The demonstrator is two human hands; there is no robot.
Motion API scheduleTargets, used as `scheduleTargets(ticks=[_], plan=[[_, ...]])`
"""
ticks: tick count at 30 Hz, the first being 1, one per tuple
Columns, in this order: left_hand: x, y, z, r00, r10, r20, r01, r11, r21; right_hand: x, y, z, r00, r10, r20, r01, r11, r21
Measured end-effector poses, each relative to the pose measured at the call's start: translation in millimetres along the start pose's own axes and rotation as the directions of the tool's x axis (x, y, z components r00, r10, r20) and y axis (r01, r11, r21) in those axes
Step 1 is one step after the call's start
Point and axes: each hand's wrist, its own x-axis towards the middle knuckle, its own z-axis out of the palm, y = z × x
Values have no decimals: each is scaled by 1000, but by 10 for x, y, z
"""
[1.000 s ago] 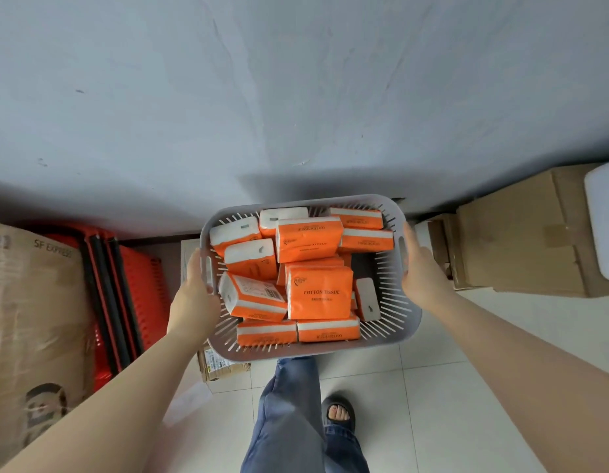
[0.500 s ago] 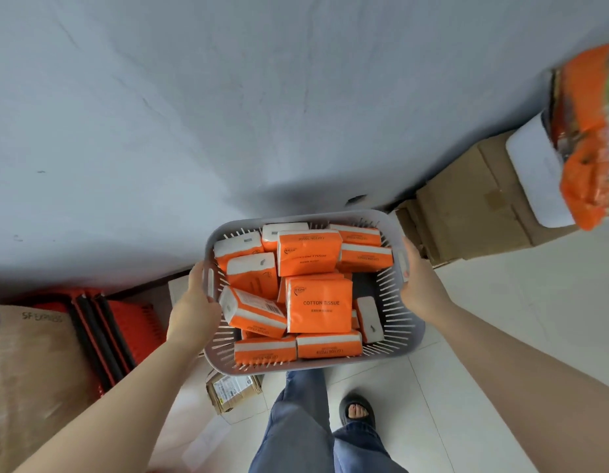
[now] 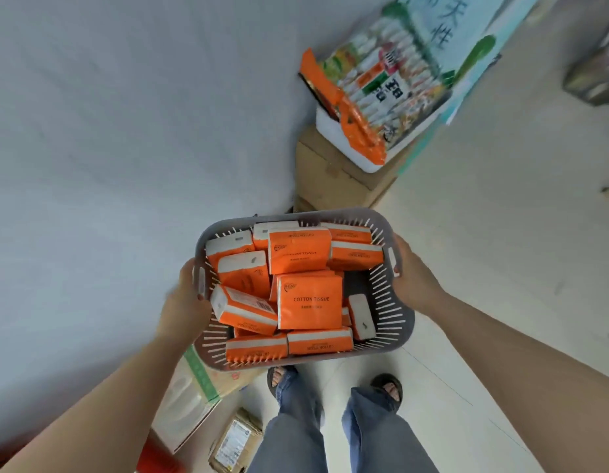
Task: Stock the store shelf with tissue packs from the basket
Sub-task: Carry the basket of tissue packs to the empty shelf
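Note:
I carry a grey slotted plastic basket (image 3: pixel 392 322) in front of my body, above the floor. It is filled with several orange and white tissue packs (image 3: pixel 310 302); one on top reads COTTON TISSUE. My left hand (image 3: pixel 183 302) grips the basket's left handle. My right hand (image 3: pixel 415 281) grips the right handle. No store shelf is plainly visible.
A grey wall (image 3: pixel 125 131) fills the left side. Ahead stands a brown cardboard box (image 3: pixel 334 179) with a white box of colourful snack packets (image 3: pixel 374 93) on top. Small boxes (image 3: pixel 190 397) and a parcel (image 3: pixel 235 442) lie on the floor at my left. Pale tiled floor stretches to the right.
The view has swung to the right with the basket still held in both hands. The red baskets and large carton on the left have left the view; the snack box has come into view.

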Motion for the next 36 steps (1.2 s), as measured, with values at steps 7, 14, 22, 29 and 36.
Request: scheduleTargets(ticks=[7, 14, 22, 29, 36], plan=[[-256, 1096, 496, 978, 163, 132, -177, 979, 100, -531, 894, -978, 983, 135, -121, -123, 987, 107], [-775, 2251, 1265, 917, 327, 227, -362, 923, 131, -1125, 1988, -1928, 928, 322, -189, -263, 923, 280], [-1416, 3461, 2230, 828, 431, 359, -517, 834, 191, -1828, 3028, -2795, 849, 446, -282, -301, 848, 436], [-1697, 4443, 2879, 714, 500, 490, -644, 744, 179, -2229, 3603, -3323, 748, 563, -352, -345, 782, 518], [-1772, 5415, 3599, 635, 548, 544, -718, 679, 154, -2141, 4113, -3918, 643, 653, -400, -400, 732, 551]])
